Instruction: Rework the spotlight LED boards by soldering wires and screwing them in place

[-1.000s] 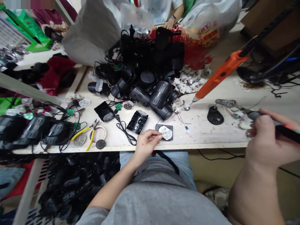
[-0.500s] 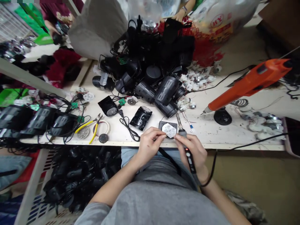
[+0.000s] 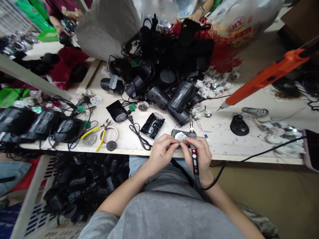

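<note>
My left hand [image 3: 161, 152] pinches a small white hexagonal circuit board [image 3: 180, 136] at the table's front edge. The board lies over a flat black square plate [image 3: 175, 133]. My right hand [image 3: 198, 153] grips a black soldering iron [image 3: 194, 162], whose metal tip [image 3: 191, 124] points up and away from me, just beyond the board. Both hands almost touch around the board, and my fingers hide part of it. Nearby lie a black plastic housing half [image 3: 152, 125] and a coiled black cable [image 3: 138, 136].
A heap of black spotlight housings [image 3: 164, 78] fills the table's middle. An orange tool [image 3: 266, 78], yellow-handled pliers [image 3: 101, 137] and a coil iron stand [image 3: 255, 112] lie around. A basket of black housings [image 3: 74, 189] sits below the edge. A co-worker's hand [image 3: 198, 11] shows at the top.
My right hand has come in from the right with the soldering iron and now sits against the board. The iron has turned more upright, and the view has shifted slightly.
</note>
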The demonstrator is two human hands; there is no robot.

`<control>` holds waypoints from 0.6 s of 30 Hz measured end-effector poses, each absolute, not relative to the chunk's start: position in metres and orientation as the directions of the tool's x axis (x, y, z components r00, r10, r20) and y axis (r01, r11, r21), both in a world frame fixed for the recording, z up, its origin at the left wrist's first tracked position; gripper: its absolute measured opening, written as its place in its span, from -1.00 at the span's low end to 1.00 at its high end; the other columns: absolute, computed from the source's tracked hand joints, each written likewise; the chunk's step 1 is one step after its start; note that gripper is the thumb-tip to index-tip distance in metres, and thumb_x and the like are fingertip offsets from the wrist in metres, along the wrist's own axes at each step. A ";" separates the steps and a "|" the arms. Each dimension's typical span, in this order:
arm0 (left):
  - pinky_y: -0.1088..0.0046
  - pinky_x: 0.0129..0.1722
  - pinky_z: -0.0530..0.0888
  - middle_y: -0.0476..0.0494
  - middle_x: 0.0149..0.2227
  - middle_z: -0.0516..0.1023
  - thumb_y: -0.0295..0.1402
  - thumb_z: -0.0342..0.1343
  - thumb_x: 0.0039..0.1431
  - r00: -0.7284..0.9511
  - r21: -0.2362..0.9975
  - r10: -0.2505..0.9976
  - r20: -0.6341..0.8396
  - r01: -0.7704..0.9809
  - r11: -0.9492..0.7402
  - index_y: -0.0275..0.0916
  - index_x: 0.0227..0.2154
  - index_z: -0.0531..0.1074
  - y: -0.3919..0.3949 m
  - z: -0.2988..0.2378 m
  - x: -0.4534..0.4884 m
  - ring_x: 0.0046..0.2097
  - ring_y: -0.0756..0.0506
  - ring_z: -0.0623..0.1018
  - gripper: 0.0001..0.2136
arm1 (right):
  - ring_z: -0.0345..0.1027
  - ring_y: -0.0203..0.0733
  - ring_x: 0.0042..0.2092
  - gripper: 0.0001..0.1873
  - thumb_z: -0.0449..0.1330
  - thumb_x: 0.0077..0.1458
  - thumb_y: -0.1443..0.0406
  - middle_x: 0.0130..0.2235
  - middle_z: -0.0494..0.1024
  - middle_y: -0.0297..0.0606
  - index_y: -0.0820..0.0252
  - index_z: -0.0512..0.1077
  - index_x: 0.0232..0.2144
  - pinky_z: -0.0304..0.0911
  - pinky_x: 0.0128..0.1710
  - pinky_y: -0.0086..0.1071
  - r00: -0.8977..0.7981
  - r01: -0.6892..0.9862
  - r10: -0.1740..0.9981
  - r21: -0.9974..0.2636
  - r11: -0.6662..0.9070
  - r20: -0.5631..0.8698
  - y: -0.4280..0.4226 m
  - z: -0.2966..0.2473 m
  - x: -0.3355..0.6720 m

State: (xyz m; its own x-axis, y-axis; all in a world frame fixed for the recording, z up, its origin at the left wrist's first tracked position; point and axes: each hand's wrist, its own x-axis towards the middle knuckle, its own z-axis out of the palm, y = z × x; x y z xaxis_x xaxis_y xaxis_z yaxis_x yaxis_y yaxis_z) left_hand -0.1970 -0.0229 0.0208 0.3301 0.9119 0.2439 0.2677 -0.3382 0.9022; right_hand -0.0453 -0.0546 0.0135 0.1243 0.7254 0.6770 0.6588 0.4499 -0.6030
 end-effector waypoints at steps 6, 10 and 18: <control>0.48 -0.33 0.46 -0.15 -0.31 0.53 -0.21 0.17 0.29 0.386 0.970 0.917 0.097 0.172 -0.175 -0.24 -0.31 0.60 -0.014 0.019 -0.201 -0.27 -0.05 0.53 -0.79 | 0.45 -0.19 -0.25 -0.65 0.24 0.16 0.46 -0.27 0.49 -0.31 0.05 0.39 -0.03 0.44 -0.24 -0.25 0.120 0.628 0.745 -0.631 0.455 0.656 -0.054 0.014 -0.042; 0.50 -0.37 0.44 -0.13 -0.35 0.49 -0.18 0.21 0.24 0.387 0.984 0.921 0.037 0.148 -0.102 -0.26 -0.34 0.59 -0.013 0.015 -0.201 -0.31 -0.04 0.50 -0.77 | 0.44 -0.20 -0.27 -0.64 0.24 0.16 0.47 -0.28 0.49 -0.31 0.05 0.40 -0.03 0.44 -0.26 -0.27 0.123 0.626 0.735 -0.627 0.464 0.667 -0.053 0.013 -0.044; 0.57 -0.47 0.41 -0.12 -0.26 0.48 -0.36 0.19 0.20 0.220 0.930 0.966 0.134 0.309 -0.199 -0.26 -0.41 0.56 -0.024 0.020 -0.194 -0.41 0.06 0.43 -0.88 | 0.43 -0.19 -0.27 -0.63 0.23 0.20 0.43 -0.30 0.48 -0.29 0.04 0.43 0.04 0.43 -0.29 -0.28 0.110 0.615 0.738 -0.629 0.475 0.666 -0.065 0.017 -0.026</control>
